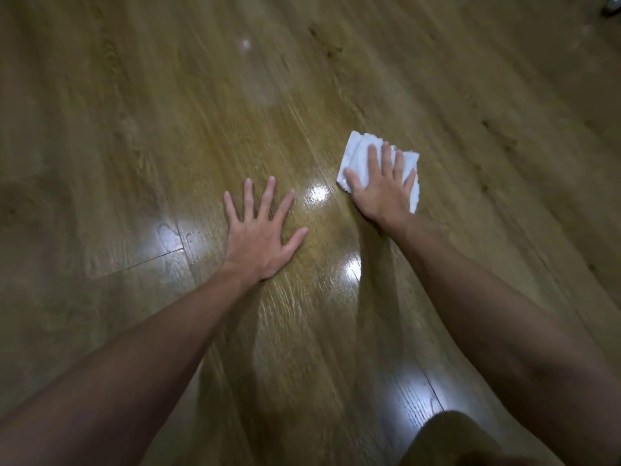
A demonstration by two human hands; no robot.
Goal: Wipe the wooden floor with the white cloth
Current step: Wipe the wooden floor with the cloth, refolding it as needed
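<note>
Four fingers (pixel 386 159) and a thumb of the right hand (pixel 381 186) are laid straight and slightly spread on one white cloth (pixel 356 153), which is pressed flat against the wooden floor (pixel 168 112); nothing is curled round or pinched, the cloth being held down by the palm and the straight fingers alone. The cloth is seen as a single folded piece, its crumpled edges showing beyond the fingertips, at the thumb side and along the little-finger side of the hand. The left hand (pixel 260 237) is set on the bare floor near the right hand but apart from it, with its five digits spread wide and straight, and no thing is held by it; the cloth is not touched by this hand. Two bare forearms are extended from the lower corners of the view toward the hands. Between and beside the hands the boards are glossy, and several bright patches of reflected light are counted: one just beside the cloth, one beneath it near the right forearm, one to the left of the left hand, and one at the lower right. Plank seams are run diagonally across the floor. At the bottom edge a rounded dark shape (pixel 450 438), probably a knee, is partly seen, and at the upper right corner a small dark object (pixel 611 5) is cut off by the frame and cannot be identified
</note>
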